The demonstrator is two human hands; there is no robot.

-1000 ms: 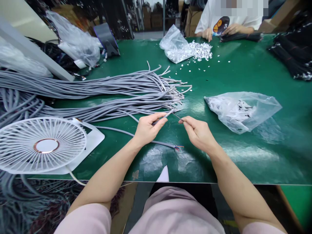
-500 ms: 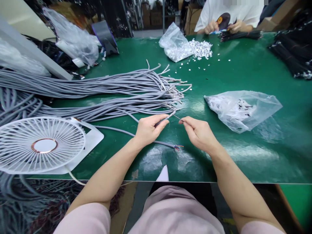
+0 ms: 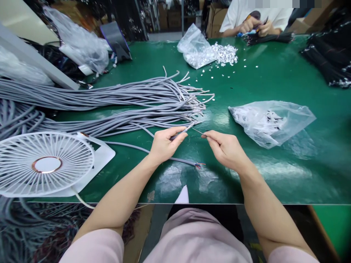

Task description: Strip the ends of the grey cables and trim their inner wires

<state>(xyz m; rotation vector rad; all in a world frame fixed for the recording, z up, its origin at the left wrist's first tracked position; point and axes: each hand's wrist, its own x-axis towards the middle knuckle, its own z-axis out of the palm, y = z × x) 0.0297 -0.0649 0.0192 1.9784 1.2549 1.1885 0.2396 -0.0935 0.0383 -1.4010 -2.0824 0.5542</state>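
Observation:
My left hand [image 3: 166,144] pinches a grey cable [image 3: 189,127] near its end, where a pale, stripped-looking tip sticks out past the fingers. Opposite it, my right hand [image 3: 223,148] is closed on a thin metal needle-like tool [image 3: 197,131], its point aimed left at the cable tip with a small gap between. Below my left hand lies another grey cable [image 3: 183,161] with its sheath cut back and red, blue and other thin wires fanned out. Behind my hands spread many grey cables [image 3: 153,96] in bundles, their pale ends toward the middle of the table.
A white fan [image 3: 63,164] lies at the left front. To the right rests a clear bag [image 3: 296,117] of white and black pieces. Farther back are a bag of silvery bits [image 3: 196,54], black cable bundles [image 3: 326,58], and a co-worker's hands [image 3: 255,26] over dark wires.
The needle-like tool has come away from the cable tip, leaving a gap. My left hand has shifted slightly left. The co-worker's hands have moved closer together.

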